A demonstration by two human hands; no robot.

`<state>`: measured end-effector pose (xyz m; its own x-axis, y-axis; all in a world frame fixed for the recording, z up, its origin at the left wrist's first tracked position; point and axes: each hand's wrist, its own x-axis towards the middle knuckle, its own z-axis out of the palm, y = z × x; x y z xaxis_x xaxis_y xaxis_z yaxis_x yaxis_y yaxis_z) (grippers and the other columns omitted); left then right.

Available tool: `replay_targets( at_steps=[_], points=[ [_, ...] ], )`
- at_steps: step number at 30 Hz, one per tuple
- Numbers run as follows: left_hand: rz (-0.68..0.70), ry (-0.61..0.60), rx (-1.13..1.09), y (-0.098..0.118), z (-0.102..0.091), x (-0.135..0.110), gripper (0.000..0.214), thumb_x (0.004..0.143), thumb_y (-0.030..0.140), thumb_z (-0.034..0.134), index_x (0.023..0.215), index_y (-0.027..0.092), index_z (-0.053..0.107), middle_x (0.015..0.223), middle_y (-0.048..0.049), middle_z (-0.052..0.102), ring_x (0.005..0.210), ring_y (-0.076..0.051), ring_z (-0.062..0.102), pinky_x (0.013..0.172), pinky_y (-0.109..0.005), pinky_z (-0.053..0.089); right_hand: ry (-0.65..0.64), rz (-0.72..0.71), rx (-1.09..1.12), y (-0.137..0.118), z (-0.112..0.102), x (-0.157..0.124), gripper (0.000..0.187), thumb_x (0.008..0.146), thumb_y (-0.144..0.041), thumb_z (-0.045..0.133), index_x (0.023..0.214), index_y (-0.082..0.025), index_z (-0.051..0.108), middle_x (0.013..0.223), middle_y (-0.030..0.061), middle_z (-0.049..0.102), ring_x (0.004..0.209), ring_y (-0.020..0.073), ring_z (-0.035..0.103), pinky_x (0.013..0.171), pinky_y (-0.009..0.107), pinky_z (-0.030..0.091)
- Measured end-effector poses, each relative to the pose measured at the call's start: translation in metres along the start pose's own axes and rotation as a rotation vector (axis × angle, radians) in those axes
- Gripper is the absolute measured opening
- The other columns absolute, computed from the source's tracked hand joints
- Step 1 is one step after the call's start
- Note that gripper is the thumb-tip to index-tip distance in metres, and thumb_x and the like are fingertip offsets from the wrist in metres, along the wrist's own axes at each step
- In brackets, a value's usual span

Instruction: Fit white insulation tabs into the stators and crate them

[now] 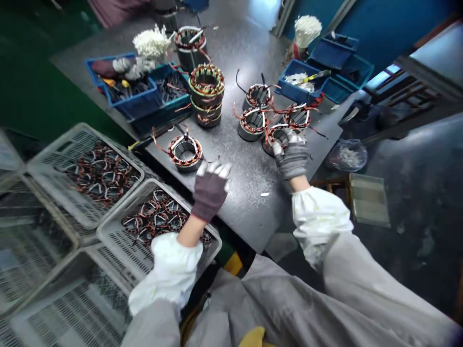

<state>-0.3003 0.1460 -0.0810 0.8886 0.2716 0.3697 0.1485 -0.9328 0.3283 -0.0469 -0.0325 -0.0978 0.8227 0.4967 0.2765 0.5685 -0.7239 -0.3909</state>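
My left hand (210, 187), in a dark knit glove with pale fingertips, hovers over the near edge of the grey worktable (238, 159), fingers stretched forward and holding nothing. Just beyond it lies a wound motor stator (185, 152) with copper coils and red leads. My right hand (292, 155), in a grey glove, rests on another stator (277, 137) at the right of the table, its fingers curled over the rim. Three more stators (253, 123) cluster around that one.
A stack of stators (207, 94) stands mid-table. Blue bins (133, 94) of tools sit at the back left, more blue bins (307, 82) at the back right, with white tie bundles (152, 42). Grey crates (119, 231) of stators stand to my left.
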Motion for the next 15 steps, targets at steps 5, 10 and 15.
replay_targets(
  at_steps=[5, 10, 15],
  points=[
    [0.152, -0.246, 0.078, 0.015, 0.059, 0.163, 0.060, 0.104, 0.015, 0.052, 0.164, 0.011, 0.055, 0.166, -0.0196, 0.061, 0.164, -0.034, 0.048, 0.141, -0.066, 0.027, -0.417, -0.142, -0.244, 0.027, 0.005, 0.031, 0.056, 0.108, -0.051, 0.059, 0.136, -0.005, 0.073, 0.141, 0.0304, 0.073, 0.140, 0.0439, 0.063, 0.126, 0.066, 0.040],
    [0.043, -0.411, 0.145, 0.028, 0.102, 0.215, 0.055, 0.101, 0.018, 0.058, 0.154, 0.004, 0.062, 0.150, -0.0238, 0.071, 0.153, -0.035, 0.059, 0.141, -0.064, 0.026, -0.525, -0.285, -0.276, 0.029, -0.022, -0.037, 0.071, 0.098, -0.073, 0.069, 0.133, -0.012, 0.078, 0.145, 0.0259, 0.074, 0.146, 0.0445, 0.061, 0.128, 0.056, 0.042],
    [0.073, -0.438, 0.150, 0.045, 0.092, 0.138, 0.037, 0.100, 0.032, 0.067, 0.125, 0.007, 0.078, 0.128, -0.0246, 0.080, 0.134, -0.038, 0.071, 0.136, -0.062, 0.037, -0.560, -0.334, -0.211, 0.047, -0.037, -0.104, 0.057, 0.101, -0.068, 0.070, 0.110, -0.014, 0.086, 0.099, 0.0194, 0.085, 0.118, 0.0376, 0.077, 0.119, 0.050, 0.051]
  ],
)
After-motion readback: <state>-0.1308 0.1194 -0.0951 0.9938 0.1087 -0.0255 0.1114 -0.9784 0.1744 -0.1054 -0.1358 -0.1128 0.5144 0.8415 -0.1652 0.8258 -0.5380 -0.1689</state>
